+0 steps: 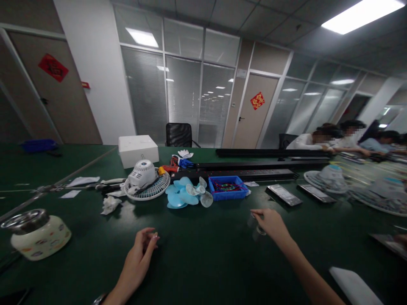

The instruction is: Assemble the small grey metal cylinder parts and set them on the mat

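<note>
My left hand (143,250) rests above the green table (197,262), its fingers curled loosely and apart, with nothing seen in them. To the right, my right hand (269,220) pinches the top of a small clear object (252,218), too blurred to name. Just under that hand, a second small clear round item (260,231) stands on the table. Beyond both hands sit light-blue fan blades (179,195), translucent blades (203,192) and a blue basket (229,195) of coloured wires.
A white fan head (141,176), a white box (138,151) and crumpled paper (110,204) are at the back left. A patterned pot (41,241) stands at the left. Flat silver devices (284,195) lie at the right. People (311,140) sit at the far right.
</note>
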Demonstrator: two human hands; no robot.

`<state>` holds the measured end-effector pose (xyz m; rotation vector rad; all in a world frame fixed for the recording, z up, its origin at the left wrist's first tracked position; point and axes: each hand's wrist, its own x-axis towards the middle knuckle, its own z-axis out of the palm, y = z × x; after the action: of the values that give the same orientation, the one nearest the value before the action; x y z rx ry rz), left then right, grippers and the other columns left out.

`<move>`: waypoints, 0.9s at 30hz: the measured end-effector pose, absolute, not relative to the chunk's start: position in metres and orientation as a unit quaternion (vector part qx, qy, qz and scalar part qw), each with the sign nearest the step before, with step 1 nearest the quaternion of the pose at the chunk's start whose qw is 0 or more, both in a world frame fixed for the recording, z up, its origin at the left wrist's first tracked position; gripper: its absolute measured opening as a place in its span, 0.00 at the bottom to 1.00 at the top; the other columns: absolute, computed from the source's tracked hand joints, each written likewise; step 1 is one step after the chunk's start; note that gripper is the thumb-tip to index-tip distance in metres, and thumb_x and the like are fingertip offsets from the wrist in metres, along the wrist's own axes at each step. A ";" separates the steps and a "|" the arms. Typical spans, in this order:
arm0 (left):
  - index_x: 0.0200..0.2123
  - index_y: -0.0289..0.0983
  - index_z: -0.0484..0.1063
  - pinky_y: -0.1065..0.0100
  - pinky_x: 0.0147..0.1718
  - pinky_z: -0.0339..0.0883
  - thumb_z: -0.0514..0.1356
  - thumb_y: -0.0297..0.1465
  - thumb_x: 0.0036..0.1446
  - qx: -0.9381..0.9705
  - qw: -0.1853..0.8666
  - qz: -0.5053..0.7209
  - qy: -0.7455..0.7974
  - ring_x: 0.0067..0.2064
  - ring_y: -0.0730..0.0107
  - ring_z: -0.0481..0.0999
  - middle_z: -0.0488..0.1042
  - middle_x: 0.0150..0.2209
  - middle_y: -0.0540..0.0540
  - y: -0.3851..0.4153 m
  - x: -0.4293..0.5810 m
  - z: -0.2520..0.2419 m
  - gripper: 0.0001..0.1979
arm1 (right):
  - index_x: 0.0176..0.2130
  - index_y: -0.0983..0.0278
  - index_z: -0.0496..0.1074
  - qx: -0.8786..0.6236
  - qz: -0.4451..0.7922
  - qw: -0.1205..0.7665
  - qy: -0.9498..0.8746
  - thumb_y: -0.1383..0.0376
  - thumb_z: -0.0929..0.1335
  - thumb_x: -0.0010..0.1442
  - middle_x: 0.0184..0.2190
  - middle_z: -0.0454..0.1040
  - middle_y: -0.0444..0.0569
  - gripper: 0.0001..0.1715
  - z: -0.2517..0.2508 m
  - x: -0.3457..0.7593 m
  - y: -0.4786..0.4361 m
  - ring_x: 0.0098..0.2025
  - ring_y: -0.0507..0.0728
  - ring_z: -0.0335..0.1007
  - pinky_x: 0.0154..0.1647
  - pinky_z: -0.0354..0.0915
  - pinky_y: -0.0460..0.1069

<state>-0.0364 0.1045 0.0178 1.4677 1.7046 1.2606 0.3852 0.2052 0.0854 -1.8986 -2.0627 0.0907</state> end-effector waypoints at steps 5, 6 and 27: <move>0.48 0.38 0.60 0.56 0.40 0.71 0.51 0.52 0.56 0.545 0.282 0.466 0.637 0.37 0.59 0.78 0.77 0.39 0.42 0.105 -0.036 0.017 0.26 | 0.46 0.62 0.77 -0.667 0.005 0.170 -0.726 0.67 0.61 0.61 0.43 0.78 0.52 0.19 0.082 0.386 0.204 0.43 0.61 0.75 0.43 0.66 0.51; 0.48 0.38 0.60 0.56 0.40 0.71 0.51 0.52 0.56 0.544 0.284 0.466 0.637 0.37 0.59 0.78 0.77 0.39 0.42 0.105 -0.036 0.017 0.26 | 0.46 0.62 0.77 -0.666 0.001 0.172 -0.726 0.67 0.61 0.61 0.43 0.78 0.52 0.19 0.082 0.387 0.204 0.43 0.61 0.75 0.43 0.66 0.51; 0.47 0.38 0.60 0.61 0.39 0.72 0.50 0.50 0.58 0.555 0.273 0.474 0.627 0.39 0.62 0.78 0.76 0.39 0.45 0.107 -0.037 0.009 0.24 | 0.52 0.62 0.70 -0.630 0.128 0.363 -0.675 0.47 0.68 0.50 0.44 0.78 0.51 0.35 0.014 0.423 0.146 0.46 0.63 0.75 0.47 0.71 0.56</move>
<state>-0.0367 0.1066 0.0086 1.4923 1.6872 1.2768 0.4228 0.1458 0.0137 -1.6218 -1.7376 0.3287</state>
